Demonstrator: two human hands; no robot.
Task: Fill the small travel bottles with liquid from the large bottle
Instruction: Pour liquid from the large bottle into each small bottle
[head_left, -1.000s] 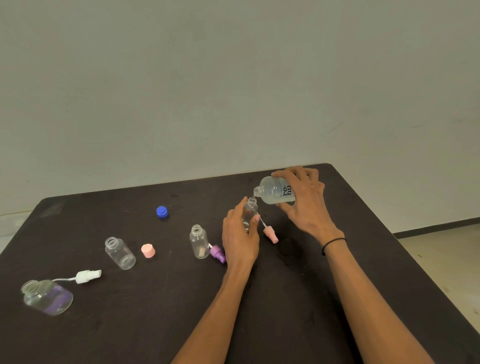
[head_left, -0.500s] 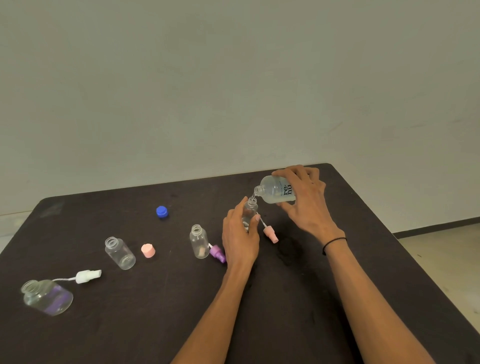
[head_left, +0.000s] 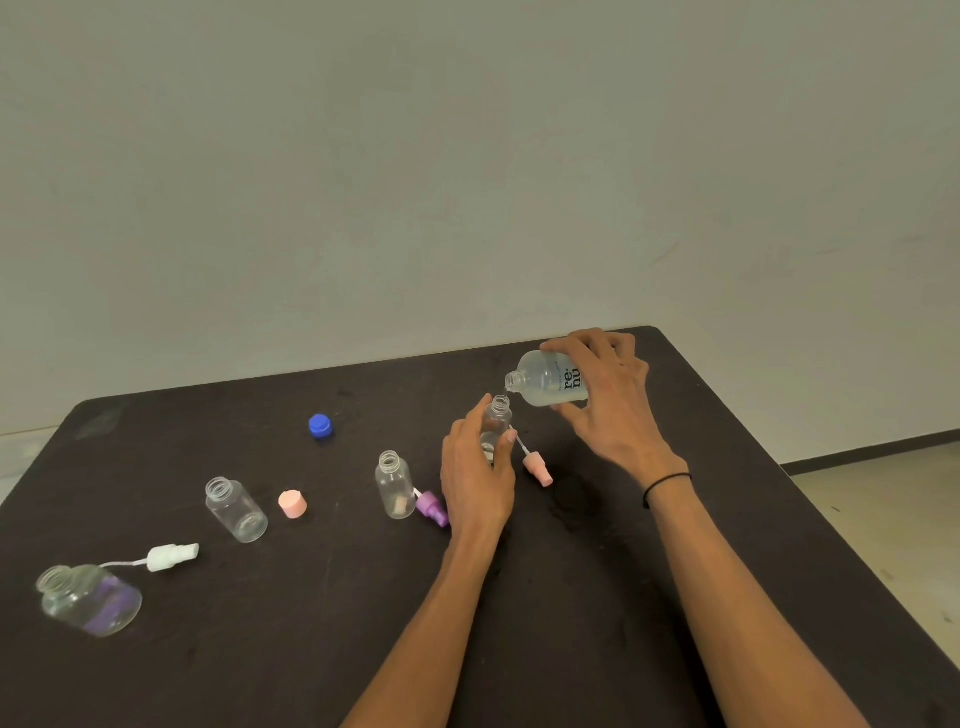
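A dark table (head_left: 597, 597) fills the lower half of the frame; its near edge and lower corners are cut off by the frame border, and a pale wall takes up the whole upper half. Both forearms enter from the bottom edge, elbows out of view.

Right of center, the right hand (head_left: 608, 410) curls around the large bottle (head_left: 545, 382), tipped on its side with its open neck pointing left and down; fingers cover its base and part of the label, where only "re·nu" can be read. Clear liquid lies in its lower side. A thin black band (head_left: 667, 480) circles the right wrist.

Just below the neck, the left hand (head_left: 475, 478) wraps the small travel bottle (head_left: 497, 421), upright at center frame; the palm hides most of its body, so its fill level is hard to judge. Whether a stream runs between the two mouths is too fine to tell.

At lower left, a squat clear bottle with a purple tint (head_left: 91, 600) appears tilted by the wide lens. Further right stand a clear jar (head_left: 236, 509) and a slim clear bottle (head_left: 395, 483), both uncapped.

Loose pieces: a white spray pump (head_left: 171, 557), a pink spray pump (head_left: 537, 467), a purple spray pump (head_left: 432, 508) partly behind the left hand, a pink cap (head_left: 292, 504), a blue cap (head_left: 320, 426).
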